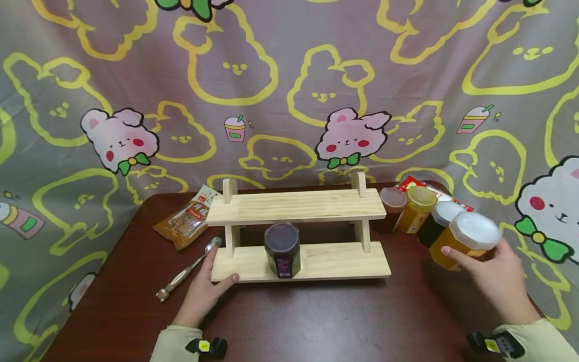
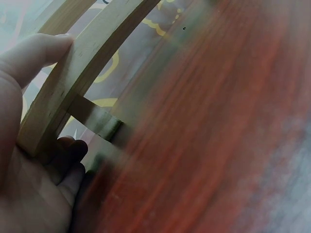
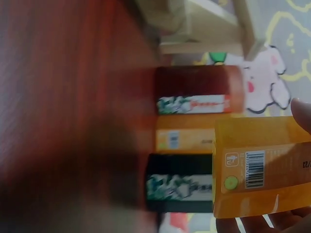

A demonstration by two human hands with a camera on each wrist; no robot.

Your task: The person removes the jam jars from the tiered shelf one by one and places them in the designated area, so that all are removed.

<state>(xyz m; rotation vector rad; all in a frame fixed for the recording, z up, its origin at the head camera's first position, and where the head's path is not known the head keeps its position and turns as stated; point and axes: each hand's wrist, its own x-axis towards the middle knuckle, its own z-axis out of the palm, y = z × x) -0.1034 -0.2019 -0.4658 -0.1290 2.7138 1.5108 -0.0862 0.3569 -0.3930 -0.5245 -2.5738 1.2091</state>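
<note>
My left hand (image 1: 203, 291) grips the left end of a two-tier wooden shelf (image 1: 296, 206). In the left wrist view its thumb lies along one side of the board (image 2: 85, 58) and the fingers curl around the other. A dark jar with a purple label (image 1: 283, 251) stands on the lower tier. At the right, my right hand (image 1: 502, 281) holds an orange jar with a white lid (image 1: 445, 249), tilted and raised above the table in the right wrist view. Behind it stand a dark jar (image 3: 180, 182), a yellow-orange jar (image 1: 413, 211) and a reddish jar (image 1: 392, 206).
A metal spoon (image 1: 183, 274) with a decorated handle lies left of the shelf. Beyond it is a brown food packet (image 1: 185, 221). A red and white packet (image 1: 409, 182) lies behind the jars. A patterned cloth (image 1: 280, 65) hangs along the table's back edge.
</note>
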